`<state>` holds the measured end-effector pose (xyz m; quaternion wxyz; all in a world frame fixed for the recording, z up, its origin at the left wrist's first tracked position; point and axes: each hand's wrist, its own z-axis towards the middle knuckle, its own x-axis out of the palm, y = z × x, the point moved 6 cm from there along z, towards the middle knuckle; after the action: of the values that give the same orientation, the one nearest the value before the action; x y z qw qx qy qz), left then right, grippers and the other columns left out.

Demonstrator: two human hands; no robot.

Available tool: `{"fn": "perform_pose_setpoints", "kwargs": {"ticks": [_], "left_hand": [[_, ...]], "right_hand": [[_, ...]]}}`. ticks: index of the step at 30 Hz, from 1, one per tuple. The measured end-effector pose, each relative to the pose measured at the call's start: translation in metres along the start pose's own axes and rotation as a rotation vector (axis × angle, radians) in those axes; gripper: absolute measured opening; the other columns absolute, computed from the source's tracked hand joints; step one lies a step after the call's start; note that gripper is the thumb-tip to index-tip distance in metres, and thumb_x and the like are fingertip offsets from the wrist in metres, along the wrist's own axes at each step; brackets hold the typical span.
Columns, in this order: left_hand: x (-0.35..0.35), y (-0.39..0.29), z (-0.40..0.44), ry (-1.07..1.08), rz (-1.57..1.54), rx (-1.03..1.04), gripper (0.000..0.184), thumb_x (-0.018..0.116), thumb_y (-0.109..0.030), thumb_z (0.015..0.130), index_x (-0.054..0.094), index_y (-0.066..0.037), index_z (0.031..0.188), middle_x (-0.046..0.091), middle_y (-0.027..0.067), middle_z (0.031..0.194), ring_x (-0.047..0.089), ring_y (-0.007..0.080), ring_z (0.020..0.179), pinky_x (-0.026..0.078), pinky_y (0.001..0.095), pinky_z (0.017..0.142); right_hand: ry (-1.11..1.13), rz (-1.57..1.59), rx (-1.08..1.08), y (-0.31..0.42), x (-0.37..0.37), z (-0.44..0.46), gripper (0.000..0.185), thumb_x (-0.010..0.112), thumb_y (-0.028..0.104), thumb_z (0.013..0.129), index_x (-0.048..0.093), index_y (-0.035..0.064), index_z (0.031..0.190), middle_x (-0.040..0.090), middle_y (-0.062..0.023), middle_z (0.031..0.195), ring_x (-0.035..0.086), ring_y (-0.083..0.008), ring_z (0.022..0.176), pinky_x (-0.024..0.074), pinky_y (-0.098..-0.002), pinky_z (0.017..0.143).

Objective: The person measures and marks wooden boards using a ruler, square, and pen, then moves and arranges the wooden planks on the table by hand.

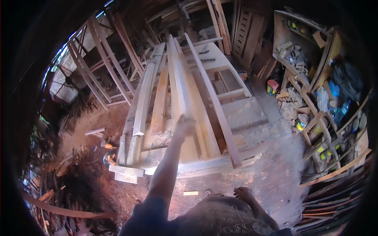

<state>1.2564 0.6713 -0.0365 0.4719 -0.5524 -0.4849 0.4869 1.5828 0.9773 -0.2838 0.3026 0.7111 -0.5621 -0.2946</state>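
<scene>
My left hand (185, 125) reaches forward over the workbench and rests on a long pale board (182, 94); its fingers look bent, but blur hides whether they grip the board. Down at my right side, near my body, my right hand (243, 194) hangs with curled fingers, and what it holds, if anything, is too small to make out. Beside the pale board lies a yellowish plank (201, 126), and right of that a long narrow strip (214, 98). More lengths of timber (145, 98) lie to the left on the bench.
Wooden frames (106, 59) stand at the back left. Shelves (319, 114) with cans, bags and scraps line the right side. A small wood block (191, 193) lies on the floor near my feet. A pale panel (226, 59) lies at the bench's far right.
</scene>
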Motion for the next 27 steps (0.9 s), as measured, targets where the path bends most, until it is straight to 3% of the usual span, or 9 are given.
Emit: {"fn": "perform_pose_setpoints", "kwargs": {"ticks": [1,4,10,13,20,24,25,26,27], "left_hand": [[-0.008,0.002,-0.019,-0.016,-0.306,-0.061,0.071,0.069,-0.013,0.084,0.040,-0.002,0.148,0.065,0.0139,0.122,0.069,0.0227,0.094,0.058,0.0380,0.075],[-0.027,0.005,-0.068,0.029,-0.367,-0.100,0.064,0.065,-0.011,0.089,0.044,-0.007,0.149,0.063,0.0125,0.128,0.066,0.0233,0.104,0.057,0.0400,0.081],[-0.049,0.027,-0.129,0.092,-0.630,-0.127,0.057,0.070,-0.020,0.089,0.050,-0.008,0.141,0.057,0.0080,0.134,0.049,0.0269,0.130,0.047,0.0610,0.099],[-0.058,0.046,-0.133,0.160,-0.709,-0.136,0.053,0.071,-0.020,0.089,0.054,-0.008,0.137,0.057,0.0086,0.136,0.051,0.0283,0.128,0.040,0.0619,0.107],[-0.071,0.071,-0.128,0.250,-0.645,-0.130,0.068,0.067,-0.017,0.091,0.037,-0.006,0.151,0.058,0.0124,0.139,0.053,0.0291,0.130,0.041,0.0543,0.109],[-0.084,0.064,-0.137,0.199,-0.645,-0.086,0.051,0.056,-0.018,0.098,0.044,-0.002,0.145,0.063,0.0125,0.121,0.062,0.0238,0.111,0.050,0.0389,0.097],[-0.086,0.067,-0.138,0.208,-0.667,-0.096,0.048,0.059,-0.017,0.097,0.049,-0.003,0.141,0.064,0.0131,0.120,0.063,0.0243,0.110,0.050,0.0386,0.097],[-0.087,0.071,-0.138,0.220,-0.688,-0.108,0.045,0.061,-0.015,0.096,0.053,-0.003,0.138,0.065,0.0137,0.119,0.063,0.0247,0.110,0.050,0.0383,0.096],[-0.088,0.077,-0.138,0.232,-0.708,-0.121,0.042,0.063,-0.014,0.095,0.057,-0.003,0.135,0.065,0.0143,0.118,0.063,0.0251,0.110,0.051,0.0380,0.096]], "right_hand": [[0.025,-0.004,0.004,0.006,-0.001,-0.001,0.039,0.060,0.035,0.098,0.069,-0.0025,0.108,0.075,-0.0135,0.098,0.070,-0.0206,0.078,0.0562,-0.0353,0.071],[0.085,0.011,-0.037,0.037,0.000,0.004,0.039,0.059,0.035,0.100,0.069,-0.0009,0.109,0.074,-0.0124,0.098,0.070,-0.0207,0.079,0.0563,-0.0355,0.073],[0.129,0.216,-0.074,0.094,0.020,0.031,0.052,0.058,0.045,0.101,0.055,0.0007,0.129,0.070,-0.0141,0.110,0.068,-0.0213,0.092,0.0557,-0.0352,0.077],[0.061,0.219,-0.145,0.140,0.040,0.033,0.058,0.060,0.049,0.098,0.056,0.0001,0.129,0.069,-0.0145,0.112,0.068,-0.0219,0.094,0.0558,-0.0349,0.078],[-0.112,0.099,-0.239,0.157,0.051,0.082,0.091,0.064,0.057,0.092,0.032,-0.0028,0.152,0.065,-0.0193,0.119,0.067,-0.0226,0.096,0.0567,-0.0338,0.075],[-0.363,-0.268,-0.320,0.170,0.050,0.099,0.078,0.063,0.061,0.091,0.057,-0.0085,0.127,0.067,-0.0304,0.111,0.068,-0.0397,0.098,0.0559,-0.0461,0.078],[-0.432,-0.380,-0.290,0.188,0.049,0.092,0.077,0.063,0.062,0.090,0.063,-0.0094,0.119,0.067,-0.0328,0.108,0.067,-0.0436,0.098,0.0552,-0.0492,0.079],[-0.449,-0.354,-0.317,0.224,0.055,0.056,0.079,0.061,0.066,0.089,0.069,-0.0120,0.094,0.066,-0.0374,0.099,0.065,-0.0500,0.100,0.0512,-0.0554,0.085],[-0.474,-0.436,-0.334,0.227,0.057,0.059,0.079,0.061,0.066,0.089,0.068,-0.0124,0.092,0.067,-0.0373,0.097,0.066,-0.0497,0.099,0.0512,-0.0554,0.086]]}}
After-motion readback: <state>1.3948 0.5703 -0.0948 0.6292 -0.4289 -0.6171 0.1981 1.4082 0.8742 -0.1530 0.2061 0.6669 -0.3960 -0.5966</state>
